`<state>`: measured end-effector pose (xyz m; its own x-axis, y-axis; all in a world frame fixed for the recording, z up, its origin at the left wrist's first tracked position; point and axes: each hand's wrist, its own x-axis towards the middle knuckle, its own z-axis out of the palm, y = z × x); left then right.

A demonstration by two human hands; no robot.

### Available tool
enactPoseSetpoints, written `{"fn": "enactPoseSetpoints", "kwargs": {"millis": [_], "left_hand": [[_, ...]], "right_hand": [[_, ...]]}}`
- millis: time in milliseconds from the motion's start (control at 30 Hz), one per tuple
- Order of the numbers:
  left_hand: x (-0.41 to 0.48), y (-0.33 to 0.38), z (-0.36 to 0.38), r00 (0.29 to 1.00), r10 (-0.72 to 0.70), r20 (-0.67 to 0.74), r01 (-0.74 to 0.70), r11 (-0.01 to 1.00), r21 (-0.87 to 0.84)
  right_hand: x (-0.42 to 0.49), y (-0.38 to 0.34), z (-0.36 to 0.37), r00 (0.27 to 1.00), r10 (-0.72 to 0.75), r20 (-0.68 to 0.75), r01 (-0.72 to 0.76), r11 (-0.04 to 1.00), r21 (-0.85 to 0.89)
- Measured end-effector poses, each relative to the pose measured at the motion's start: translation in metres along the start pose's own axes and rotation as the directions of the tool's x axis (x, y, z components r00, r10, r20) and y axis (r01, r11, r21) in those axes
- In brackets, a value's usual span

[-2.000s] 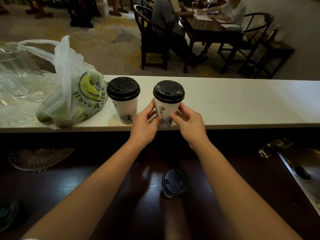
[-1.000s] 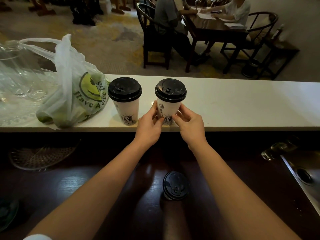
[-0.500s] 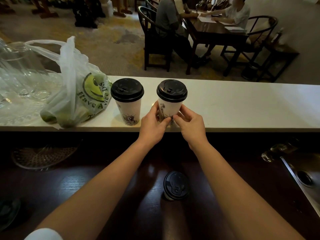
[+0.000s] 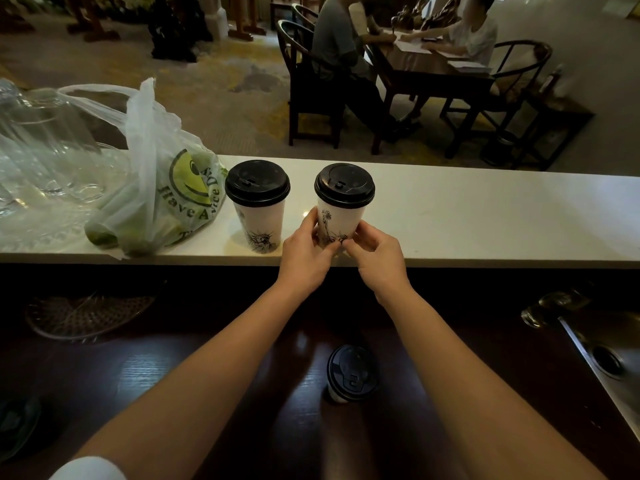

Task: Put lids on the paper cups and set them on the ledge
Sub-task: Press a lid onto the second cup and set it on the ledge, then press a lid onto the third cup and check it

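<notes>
Paper cups stand lidded on the ledge (image 4: 485, 220): the left cup (image 4: 258, 216) beside the plastic bag (image 4: 162, 188), the right cup (image 4: 341, 216) near the front edge, its base pinched between left hand (image 4: 304, 254) and right hand (image 4: 379, 258). A clumsy release could tip it off that edge or into its neighbour; a third cup (image 4: 351, 374), lidded, waits on the counter (image 4: 173, 375) below, in the path back.
</notes>
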<state>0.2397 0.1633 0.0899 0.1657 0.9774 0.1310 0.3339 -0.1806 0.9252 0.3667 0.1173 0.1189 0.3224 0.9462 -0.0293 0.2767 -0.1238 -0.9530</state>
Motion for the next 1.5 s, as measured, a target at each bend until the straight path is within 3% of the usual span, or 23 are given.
{"fn": "enactPoseSetpoints", "kwargs": {"millis": [133, 500, 700, 967, 1167, 1300, 1500], "left_hand": [[-0.009, 0.004, -0.006, 0.999, -0.032, 0.038, 0.032, 0.999, -0.013], [-0.089, -0.039, -0.035, 0.994, -0.108, 0.024, 0.110, 0.989, -0.095], [-0.122, -0.075, -0.025, 0.966, -0.217, 0.139, 0.219, 0.976, -0.001], [-0.156, -0.101, 0.004, 0.850, -0.363, 0.382, 0.332, 0.932, 0.148], [-0.168, -0.107, 0.022, 0.779, -0.421, 0.465, 0.346, 0.907, 0.241], [-0.166, -0.097, 0.030, 0.809, -0.347, 0.475, 0.290, 0.938, 0.192], [-0.166, -0.097, 0.027, 0.828, -0.287, 0.481, 0.262, 0.958, 0.119]], "right_hand": [[-0.002, 0.006, -0.004, 0.999, 0.044, -0.008, -0.044, 0.999, -0.019], [-0.061, 0.039, -0.036, 0.984, 0.141, -0.104, -0.117, 0.970, 0.211], [-0.097, 0.091, -0.047, 0.977, 0.198, -0.082, -0.202, 0.978, -0.052], [-0.130, 0.149, -0.054, 0.896, 0.424, 0.133, -0.375, 0.882, -0.285], [-0.136, 0.174, -0.048, 0.872, 0.421, 0.252, -0.300, 0.864, -0.403], [-0.137, 0.147, -0.032, 0.877, 0.310, 0.367, -0.141, 0.896, -0.421], [-0.142, 0.125, -0.014, 0.943, 0.193, 0.272, -0.090, 0.933, -0.349]]}}
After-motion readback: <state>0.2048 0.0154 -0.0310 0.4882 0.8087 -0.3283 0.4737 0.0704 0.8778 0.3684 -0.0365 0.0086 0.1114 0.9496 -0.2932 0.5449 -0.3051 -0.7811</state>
